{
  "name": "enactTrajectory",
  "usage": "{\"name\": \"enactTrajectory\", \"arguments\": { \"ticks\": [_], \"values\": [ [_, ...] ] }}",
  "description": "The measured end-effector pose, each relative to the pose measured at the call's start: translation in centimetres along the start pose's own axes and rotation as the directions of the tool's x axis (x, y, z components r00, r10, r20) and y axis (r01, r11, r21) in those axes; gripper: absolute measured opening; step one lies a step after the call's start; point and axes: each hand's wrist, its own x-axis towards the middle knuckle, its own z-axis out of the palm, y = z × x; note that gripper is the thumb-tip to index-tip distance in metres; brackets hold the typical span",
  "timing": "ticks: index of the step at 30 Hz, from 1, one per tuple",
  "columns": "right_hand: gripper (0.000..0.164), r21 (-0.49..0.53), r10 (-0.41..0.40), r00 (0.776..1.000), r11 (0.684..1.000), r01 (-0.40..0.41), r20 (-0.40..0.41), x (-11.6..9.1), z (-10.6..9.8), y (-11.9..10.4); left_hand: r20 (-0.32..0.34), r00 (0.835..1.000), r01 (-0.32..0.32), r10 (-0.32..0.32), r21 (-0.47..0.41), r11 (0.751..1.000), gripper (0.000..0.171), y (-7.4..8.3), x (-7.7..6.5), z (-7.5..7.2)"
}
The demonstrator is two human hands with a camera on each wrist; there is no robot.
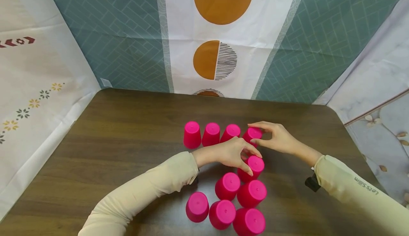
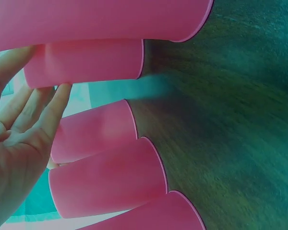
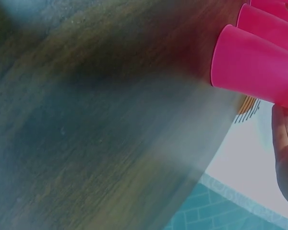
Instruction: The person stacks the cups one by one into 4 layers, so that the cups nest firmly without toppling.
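Several pink cups stand upside down on the table. My left hand [image 1: 233, 153] has its thumb and fingers curved round the top of one pink cup [image 1: 255, 164]; in the left wrist view the fingers lie along both sides of that cup [image 2: 93, 62]. Just behind it, my right hand [image 1: 277, 137] grips the cup at the right end of the back row [image 1: 254, 133], thumb in front and fingers behind. The right wrist view shows this cup [image 3: 254, 67] with its rim at the tabletop and part of the hand [image 3: 287, 148] beside it.
Left of my right hand, the back row goes on with a cup [image 1: 192, 136], another [image 1: 211, 133] and a third [image 1: 232, 131]. Nearer to me stand more cups, among them one [image 1: 227, 186] by my left forearm. The wooden table [image 1: 127, 122] meets a patterned cloth [image 1: 124, 51] behind.
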Motion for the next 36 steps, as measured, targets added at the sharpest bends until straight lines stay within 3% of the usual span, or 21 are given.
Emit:
{"name": "enactTrajectory", "arguments": {
  "ticks": [7, 11, 18, 21, 26, 31, 34, 36],
  "values": [
    [0.057, 0.005, 0.013, 1.0, 1.0, -0.013, 0.002, 0.0, 0.0, 0.1, -0.008, 1.0, 0.003, -0.004, -0.069, 0.998, 0.048, 0.0, 0.0, 0.2],
    [0.061, 0.018, 0.002, 1.0, 1.0, -0.002, 0.01, -0.1, 0.0, 0.5, -0.011, 1.0, -0.008, 0.007, -0.059, 0.998, 0.048, -0.1, 0.1, 0.4],
    [0.063, -0.009, 0.023, 0.996, 1.0, -0.024, -0.087, -1.2, -0.5, 0.6, 0.035, 0.998, -0.052, 0.047, 0.16, 0.986, 0.049, 0.3, 0.0, 0.2],
    [0.062, -0.016, 0.007, 0.987, 1.0, -0.01, -0.158, -1.7, -0.7, -0.1, 0.031, 0.998, -0.06, 0.055, 0.193, 0.979, 0.049, 0.5, -0.3, -0.1],
    [0.06, 0.008, -0.038, 0.962, 0.999, 0.042, -0.27, -3.0, -1.0, -3.2, -0.04, 0.995, -0.08, 0.09, 0.195, 0.977, 0.049, 0.6, -1.2, -0.6],
    [0.058, 0.028, -0.1, 0.938, 0.993, 0.115, -0.331, -4.4, -1.0, -6.8, -0.149, 0.98, -0.104, 0.131, 0.175, 0.979, 0.05, 1.3, -3.0, -1.4],
    [0.06, 0.059, -0.133, 0.933, 0.985, 0.161, -0.335, -5.2, -0.6, -8.0, -0.251, 0.96, -0.089, 0.125, 0.149, 0.985, 0.051, 1.7, -4.5, -2.1],
    [0.062, 0.097, -0.146, 0.937, 0.978, 0.185, -0.316, -5.8, -0.1, -8.6, -0.336, 0.932, -0.1, 0.137, 0.126, 0.987, 0.051, 1.9, -5.5, -2.7]
  ]
}}
